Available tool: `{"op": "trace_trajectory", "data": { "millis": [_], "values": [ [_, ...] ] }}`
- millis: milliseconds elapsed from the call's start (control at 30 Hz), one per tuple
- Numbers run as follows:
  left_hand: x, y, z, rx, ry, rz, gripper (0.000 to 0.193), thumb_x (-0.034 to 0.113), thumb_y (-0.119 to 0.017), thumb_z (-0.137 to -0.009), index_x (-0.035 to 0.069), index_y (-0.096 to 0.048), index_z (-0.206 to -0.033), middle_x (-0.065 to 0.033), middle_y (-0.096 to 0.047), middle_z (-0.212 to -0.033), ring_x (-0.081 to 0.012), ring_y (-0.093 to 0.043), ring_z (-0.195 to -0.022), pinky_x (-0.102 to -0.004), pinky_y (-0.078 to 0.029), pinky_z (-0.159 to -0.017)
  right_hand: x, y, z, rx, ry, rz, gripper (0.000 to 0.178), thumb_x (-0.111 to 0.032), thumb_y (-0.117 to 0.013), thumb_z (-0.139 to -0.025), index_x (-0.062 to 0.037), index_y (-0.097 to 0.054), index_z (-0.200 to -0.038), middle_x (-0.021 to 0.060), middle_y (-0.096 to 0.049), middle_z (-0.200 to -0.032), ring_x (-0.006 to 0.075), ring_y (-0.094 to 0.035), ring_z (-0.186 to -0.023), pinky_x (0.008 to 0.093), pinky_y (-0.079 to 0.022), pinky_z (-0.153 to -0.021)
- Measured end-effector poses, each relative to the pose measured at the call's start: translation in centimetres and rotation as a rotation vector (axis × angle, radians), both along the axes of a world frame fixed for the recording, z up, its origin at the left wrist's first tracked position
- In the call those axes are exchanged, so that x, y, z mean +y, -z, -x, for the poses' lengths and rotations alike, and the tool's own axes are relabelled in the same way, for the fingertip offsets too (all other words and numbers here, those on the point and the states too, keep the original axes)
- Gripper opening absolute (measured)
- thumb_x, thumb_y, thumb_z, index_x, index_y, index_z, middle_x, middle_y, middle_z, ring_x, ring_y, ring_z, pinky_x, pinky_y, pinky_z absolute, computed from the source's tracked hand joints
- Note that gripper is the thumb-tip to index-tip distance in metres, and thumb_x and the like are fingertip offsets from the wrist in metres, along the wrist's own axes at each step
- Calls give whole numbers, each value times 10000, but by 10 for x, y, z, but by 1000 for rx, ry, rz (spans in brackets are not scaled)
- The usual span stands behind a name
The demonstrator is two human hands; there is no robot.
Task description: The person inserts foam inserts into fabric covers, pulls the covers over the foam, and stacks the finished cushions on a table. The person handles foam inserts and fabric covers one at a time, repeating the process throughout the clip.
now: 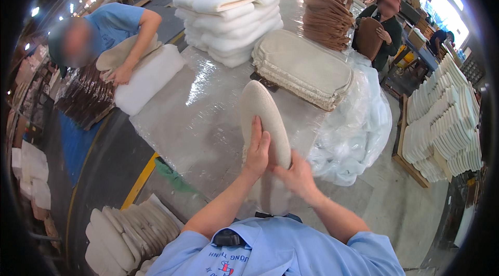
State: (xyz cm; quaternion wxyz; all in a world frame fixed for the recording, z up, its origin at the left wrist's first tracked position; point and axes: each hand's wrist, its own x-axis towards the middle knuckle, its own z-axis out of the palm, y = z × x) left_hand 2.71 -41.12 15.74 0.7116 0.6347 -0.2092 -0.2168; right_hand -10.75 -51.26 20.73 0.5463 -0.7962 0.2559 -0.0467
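Note:
A beige fabric-covered seat cushion (266, 109), long and rounded at its top, stands tilted up in front of my chest. My left hand (256, 153) lies along its face with the fingers stretched out and pointing up. At the cushion's lower right edge, my right hand (297, 176) is closed around the rim, slightly blurred. The cushion's lower end reaches down toward my shirt. Just beyond it, a stack of beige fabric covers (304, 68) with frayed edges lies on the plastic-covered table (182, 104).
White padding (228, 16) is piled at the table's far side, beside stacked brown covers (326, 16). Clear plastic bags (353, 130) bulge at the right. Cushions stand lower left (130, 234) and on a right-hand pallet (442, 120). Co-workers handle a beige piece (122, 53) and a brown cushion (369, 39).

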Motion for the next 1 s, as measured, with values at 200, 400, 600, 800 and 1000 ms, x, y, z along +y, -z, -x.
{"op": "trace_trajectory", "data": {
  "millis": [200,400,600,800,1000],
  "values": [
    [26,32,19,-12,300,-132,665,375,-312,-1167,24,-120,-1699,-158,-162,-1770,-271,-149,-1632,-365,-134,-1308,6,62,46,84,34,-568,525,-327,-664,-1047,-15,-539,-1450,125,-692,-1207,221,-719,-1011,354,-568,-838],
    [38,90,17,348,478,-295,743,549,-264,-1147,116,-75,-1722,-143,-235,-1745,-261,-275,-1583,-355,-182,-1289,-11,77,23,102,27,-521,254,-286,-611,-1080,-50,-581,-1169,62,-656,-1084,176,-644,-1014,353,-533,-892],
    [48,129,19,315,516,-344,751,581,-238,-1140,131,-81,-1721,-130,-199,-1762,-252,-223,-1608,-348,-167,-1298,-36,83,12,-14,37,-570,542,-305,-724,-1002,-67,-496,-1433,111,-599,-1303,215,-617,-1123,371,-520,-934],
    [44,133,27,131,421,-405,720,516,-227,-1153,47,-171,-1697,-145,-169,-1770,-257,-137,-1639,-355,-131,-1316,-88,47,-68,65,363,-467,1056,-367,-822,-895,-137,-172,-1695,254,-452,-1566,341,-561,-1337,444,-497,-1029],
    [41,111,12,-224,339,-657,730,525,-388,-1116,2,-356,-1624,-237,-379,-1666,-345,-334,-1565,-405,-266,-1275,-91,63,-60,-61,469,-544,845,-172,-749,-878,-49,-325,-1599,208,-561,-1448,346,-603,-1273,500,-525,-1036]
  ]
}}
